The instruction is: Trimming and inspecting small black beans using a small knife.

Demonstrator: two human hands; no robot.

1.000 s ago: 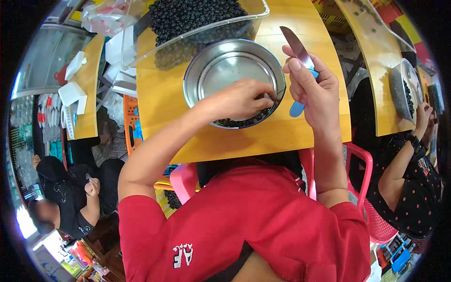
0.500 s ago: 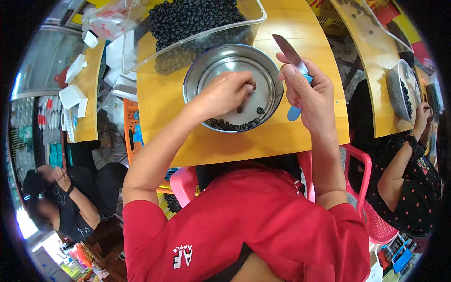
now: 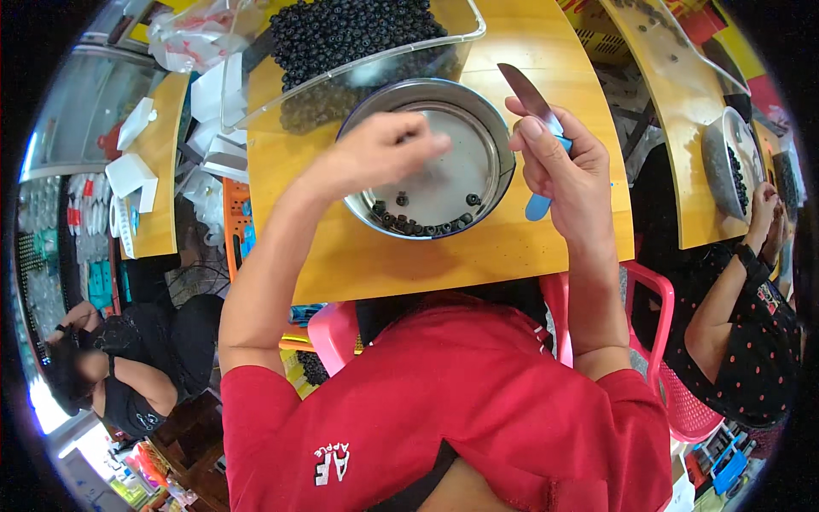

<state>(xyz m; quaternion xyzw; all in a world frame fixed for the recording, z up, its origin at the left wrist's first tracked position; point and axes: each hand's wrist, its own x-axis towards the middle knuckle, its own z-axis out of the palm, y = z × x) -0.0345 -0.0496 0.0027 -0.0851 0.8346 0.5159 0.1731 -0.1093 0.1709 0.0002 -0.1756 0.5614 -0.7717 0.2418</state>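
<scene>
My right hand (image 3: 565, 162) is closed round a knife (image 3: 526, 92), its blade pointing up and to the left and the end of its blue handle showing below the fingers. Over the left part of a round metal bowl (image 3: 503, 166) is my left hand (image 3: 380, 154). Its fingers are smeared by motion, so I cannot make out whether they hold anything. Inside the bowl, several small black ring-like pieces (image 3: 414, 228) lie along the near wall, with a couple of single ones farther in. Beyond the bowl, a clear plastic bin (image 3: 384, 64) holds a heap of similar black pieces (image 3: 350, 34).
The bowl and bin stand on a yellow wooden table (image 3: 580, 77). At right, a person (image 3: 725, 333) works by another bowl (image 3: 725, 171); a pink chair (image 3: 653, 299) stands between us. Another person (image 3: 128, 367) is at left, below a side table with white boxes (image 3: 132, 183).
My left hand has lifted from inside the bowl and moved left, uncovering another black piece. My right hand and the knife have barely shifted. The person at left has raised their arms toward their head.
</scene>
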